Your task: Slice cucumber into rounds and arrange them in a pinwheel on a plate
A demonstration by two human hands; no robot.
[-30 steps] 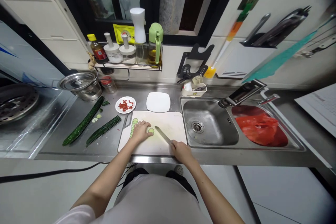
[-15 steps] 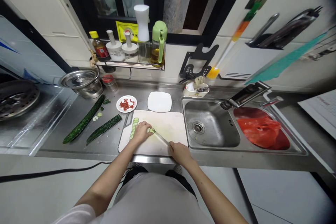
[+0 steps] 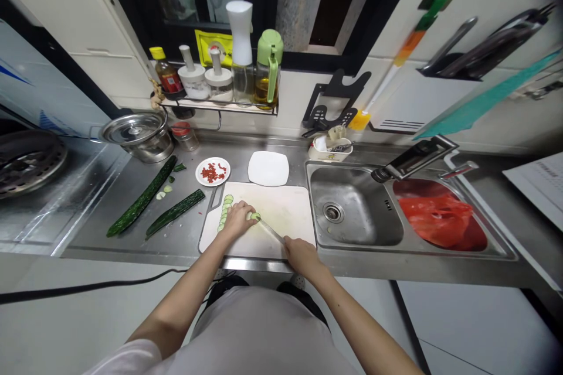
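My left hand (image 3: pixel 238 218) is closed around a short piece of cucumber (image 3: pixel 255 217) on the white cutting board (image 3: pixel 290 205). In my right hand (image 3: pixel 301 253) is the handle of a kitchen knife (image 3: pixel 271 231), its blade pointing left and touching or nearly touching the cucumber's cut end. A row of overlapping cucumber slices (image 3: pixel 225 211) lies along the board's left side, partly hidden by my left hand. Left of the board are a cut length of cucumber (image 3: pixel 175 212) and a whole cucumber (image 3: pixel 141 198).
Behind the board stand a plate of chopped red bits (image 3: pixel 203 177) and a white square plate (image 3: pixel 268 168). A steel pot (image 3: pixel 152 146) is at the back left. To the right is the sink (image 3: pixel 360 205), with a red bag (image 3: pixel 435 220) in its second basin. A condiment shelf (image 3: pixel 220 106) hangs above.
The view has shifted slightly. Both hands, the knife and the cucumber keep almost the same places on the board.
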